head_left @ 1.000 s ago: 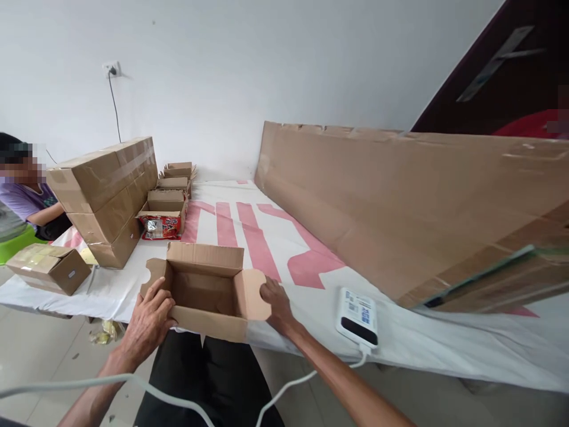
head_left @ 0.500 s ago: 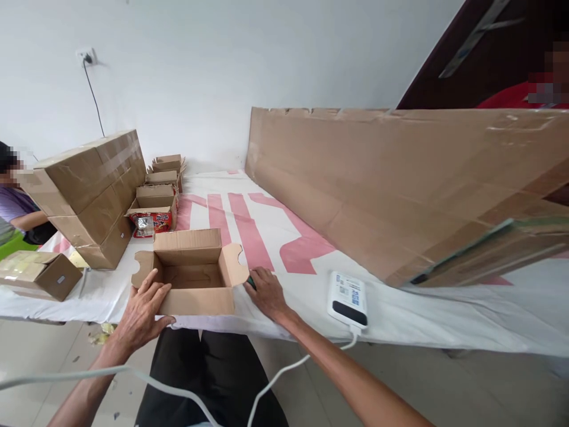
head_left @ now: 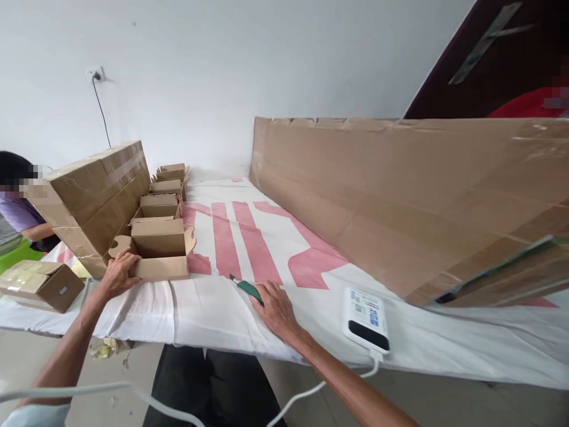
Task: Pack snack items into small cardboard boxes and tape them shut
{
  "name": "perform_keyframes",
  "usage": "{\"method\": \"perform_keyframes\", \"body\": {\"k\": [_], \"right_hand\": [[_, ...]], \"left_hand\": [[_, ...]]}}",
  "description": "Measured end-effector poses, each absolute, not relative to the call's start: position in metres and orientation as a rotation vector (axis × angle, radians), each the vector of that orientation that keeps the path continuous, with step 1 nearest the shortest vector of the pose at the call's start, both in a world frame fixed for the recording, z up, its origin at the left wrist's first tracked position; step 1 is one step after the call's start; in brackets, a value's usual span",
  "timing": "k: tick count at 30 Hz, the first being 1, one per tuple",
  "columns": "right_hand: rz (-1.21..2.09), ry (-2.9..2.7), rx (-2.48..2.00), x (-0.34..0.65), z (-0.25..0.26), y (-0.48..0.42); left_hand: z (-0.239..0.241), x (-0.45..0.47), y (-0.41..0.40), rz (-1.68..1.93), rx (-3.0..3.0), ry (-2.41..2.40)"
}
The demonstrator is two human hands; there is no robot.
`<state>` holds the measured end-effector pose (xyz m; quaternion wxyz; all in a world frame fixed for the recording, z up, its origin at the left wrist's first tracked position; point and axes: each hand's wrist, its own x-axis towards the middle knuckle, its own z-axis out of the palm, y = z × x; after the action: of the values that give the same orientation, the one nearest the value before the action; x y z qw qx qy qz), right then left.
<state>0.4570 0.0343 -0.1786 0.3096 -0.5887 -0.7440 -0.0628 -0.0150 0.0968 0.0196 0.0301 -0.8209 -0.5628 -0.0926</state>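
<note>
An open cardboard box [head_left: 162, 268] with its flaps spread stands at the left of the table, close to the stacked cartons. My left hand [head_left: 120, 271] grips its near left corner, thumb on the front wall and fingers by the side flap. Near the table's front edge, my right hand [head_left: 276, 308] is closed on a green utility knife [head_left: 249, 289]. The knife's dark tip points left, away from my fingers, and the hand rests low over the white cloth.
Taped cartons [head_left: 98, 196] are stacked at the left, with more open boxes [head_left: 166, 187] in a row beside them. A single closed box [head_left: 42, 284] lies at far left. A white device [head_left: 365, 317] with a cable sits right. A long cardboard panel [head_left: 355, 196] stands behind. Another person [head_left: 22, 204] is at left.
My left hand has moved the open box left and away from me, up against the row of boxes. The right hand has stayed near its place; the knife now shows more fully.
</note>
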Motion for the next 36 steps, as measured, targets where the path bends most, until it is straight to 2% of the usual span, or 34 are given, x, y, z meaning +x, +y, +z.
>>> {"method": "perform_keyframes", "body": {"k": [5,9,15,18,23,29,36], "right_hand": [[-0.182,-1.958,-1.553,0.458,-0.182,0.035],[-0.159,-1.970,-1.555,0.459,-0.182,0.035],[-0.137,-1.957,-1.554,0.458,-0.178,0.034],[-0.145,-1.950,-1.554,0.457,-0.178,0.034],[-0.158,-1.942,-1.558,0.456,-0.177,0.034],[-0.167,-1.944,-1.557,0.456,-0.175,0.033],[-0.171,-1.936,-1.555,0.456,-0.179,0.034]], "left_hand": [[0.029,-0.020,0.133,-0.232,-2.396,-1.896],[0.019,-0.008,0.123,-0.266,-2.285,-1.869],[-0.027,0.019,0.062,-0.834,-1.856,-1.767],[-0.056,0.035,0.056,-0.964,-2.021,-1.868],[-0.077,0.055,0.104,-1.021,-2.062,-2.427],[-0.075,0.060,0.166,-1.059,-1.913,-2.580],[-0.078,0.062,0.197,-1.120,-1.779,-2.646]]}}
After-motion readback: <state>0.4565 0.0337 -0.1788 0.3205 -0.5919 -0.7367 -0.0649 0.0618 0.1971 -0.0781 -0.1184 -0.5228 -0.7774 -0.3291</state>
